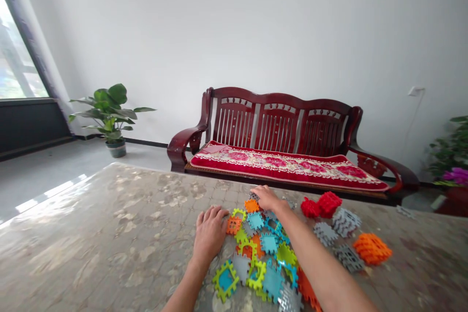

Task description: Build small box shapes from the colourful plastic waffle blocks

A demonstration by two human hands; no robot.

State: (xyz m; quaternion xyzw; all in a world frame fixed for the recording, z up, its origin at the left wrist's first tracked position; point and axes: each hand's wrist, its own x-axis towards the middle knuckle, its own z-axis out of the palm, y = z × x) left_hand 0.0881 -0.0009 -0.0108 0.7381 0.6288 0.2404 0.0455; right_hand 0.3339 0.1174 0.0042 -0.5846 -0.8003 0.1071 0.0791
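A heap of flat, toothed plastic tiles [261,258] in blue, green, orange and grey lies on the patterned table [120,234]. My left hand [209,231] rests palm down at the heap's left edge, fingers stretched out, touching an orange tile [233,225]. My right hand [266,198] reaches over the heap to its far side, fingers curled down onto a grey tile beside an orange one [251,205]; what the fingers hold is hidden.
To the right sit built cubes: two red [321,205], one orange [372,248], and grey ones [341,224]. Beyond the table stands a dark wooden bench [285,141] with a red cushion. Potted plants stand at the left [109,117] and right walls.
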